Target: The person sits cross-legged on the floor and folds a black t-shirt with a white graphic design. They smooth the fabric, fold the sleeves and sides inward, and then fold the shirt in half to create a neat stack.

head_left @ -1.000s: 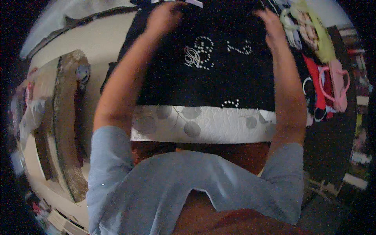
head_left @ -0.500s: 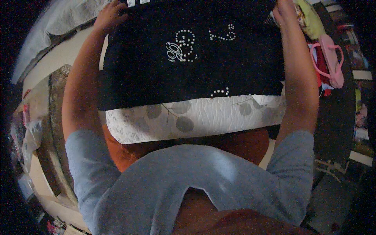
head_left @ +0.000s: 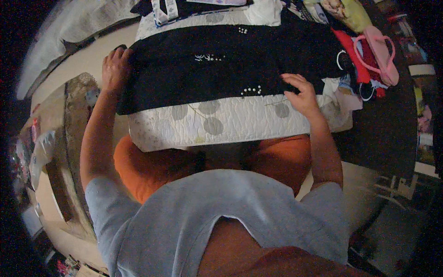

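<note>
A black garment [head_left: 175, 78] with pearl-like beads and white lettering lies spread across a quilted white pad [head_left: 240, 122] with grey leaf prints. At the garment's left edge, my left hand [head_left: 115, 69] has its fingers curled on the cloth; its thumb is hidden. Over the right part of the garment is my right hand [head_left: 302, 92], fingers stretched out and thumb apart, gripping nothing. Folds run along the cloth, and part of the lettering is hidden in them.
Right of the pad, a pink flip-flop-shaped item [head_left: 380, 55] lies on red cloth [head_left: 344, 41]. A yellow-green bundle [head_left: 350, 14] is behind it. White cloth [head_left: 265, 11] and dark cloth with white tags [head_left: 165, 10] lie at the far edge. My orange-clad legs [head_left: 147, 164] are near the pad.
The black garment has come down from being held up by both hands and now lies lower on the pad. My right hand has let go and moved left and nearer; my left hand came nearer.
</note>
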Action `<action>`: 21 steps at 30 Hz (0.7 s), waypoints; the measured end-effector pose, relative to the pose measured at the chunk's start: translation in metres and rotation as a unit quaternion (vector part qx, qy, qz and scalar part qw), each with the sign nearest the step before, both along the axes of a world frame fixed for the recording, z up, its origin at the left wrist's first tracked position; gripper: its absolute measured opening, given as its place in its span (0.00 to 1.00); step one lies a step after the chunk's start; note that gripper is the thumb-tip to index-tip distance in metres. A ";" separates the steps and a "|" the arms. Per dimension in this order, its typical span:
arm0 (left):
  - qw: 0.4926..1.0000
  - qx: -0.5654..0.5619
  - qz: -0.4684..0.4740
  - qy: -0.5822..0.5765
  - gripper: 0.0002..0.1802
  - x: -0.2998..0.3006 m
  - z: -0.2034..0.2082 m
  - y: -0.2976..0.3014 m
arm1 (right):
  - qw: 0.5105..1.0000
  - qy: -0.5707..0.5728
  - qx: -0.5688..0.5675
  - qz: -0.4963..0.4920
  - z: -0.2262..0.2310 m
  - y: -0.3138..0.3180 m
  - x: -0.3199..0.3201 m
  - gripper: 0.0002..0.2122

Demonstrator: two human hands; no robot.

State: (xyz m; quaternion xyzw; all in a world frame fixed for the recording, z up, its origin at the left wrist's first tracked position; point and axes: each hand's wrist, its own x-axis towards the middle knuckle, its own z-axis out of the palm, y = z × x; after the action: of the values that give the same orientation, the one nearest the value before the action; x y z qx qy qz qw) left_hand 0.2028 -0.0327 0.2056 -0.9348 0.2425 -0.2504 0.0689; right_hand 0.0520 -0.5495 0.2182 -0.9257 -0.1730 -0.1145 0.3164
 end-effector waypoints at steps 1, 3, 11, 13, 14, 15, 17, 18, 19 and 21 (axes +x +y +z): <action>1.000 -0.010 0.018 0.013 0.15 -0.004 0.006 -0.001 | 0.999 -0.012 0.023 -0.019 0.003 0.003 -0.002 0.18; 0.999 -0.017 -0.032 -0.037 0.16 -0.012 0.009 0.003 | 0.996 0.002 0.065 -0.055 0.013 0.007 -0.006 0.18; 0.976 -0.045 0.135 0.167 0.16 -0.025 -0.031 0.062 | 0.984 0.175 -0.032 -0.026 0.018 -0.013 0.009 0.12; 0.950 0.004 0.195 0.242 0.12 -0.017 -0.052 0.082 | 0.976 0.204 0.076 0.028 0.018 -0.021 0.019 0.11; 0.925 0.052 0.206 0.316 0.12 -0.012 -0.058 0.089 | 0.972 0.215 0.094 0.002 0.019 -0.025 0.023 0.11; 0.907 -0.052 0.259 0.328 0.14 -0.005 -0.079 0.106 | 0.968 0.226 0.110 -0.021 0.021 -0.028 0.031 0.11; 0.759 -0.426 0.232 0.433 0.19 0.024 -0.106 0.148 | 0.960 0.198 0.182 -0.070 0.026 -0.031 0.051 0.12; 0.693 -0.535 0.232 0.425 0.20 0.035 -0.107 0.145 | 0.957 0.170 0.203 -0.119 0.025 -0.038 0.061 0.11; 0.614 -0.634 0.228 0.411 0.22 0.041 -0.107 0.140 | 0.948 0.146 0.226 -0.169 0.019 -0.052 0.079 0.09; 0.562 -0.693 0.228 0.389 0.23 0.046 -0.088 0.094 | 0.951 0.056 0.180 -0.247 0.012 -0.074 0.105 0.09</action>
State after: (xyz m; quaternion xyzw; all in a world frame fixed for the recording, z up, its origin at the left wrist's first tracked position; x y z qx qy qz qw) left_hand 0.2493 0.0611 0.1181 -0.7259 -0.2238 0.0705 -0.6465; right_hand 0.1574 -0.6231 0.2306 -0.8723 0.1027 -0.1659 0.4484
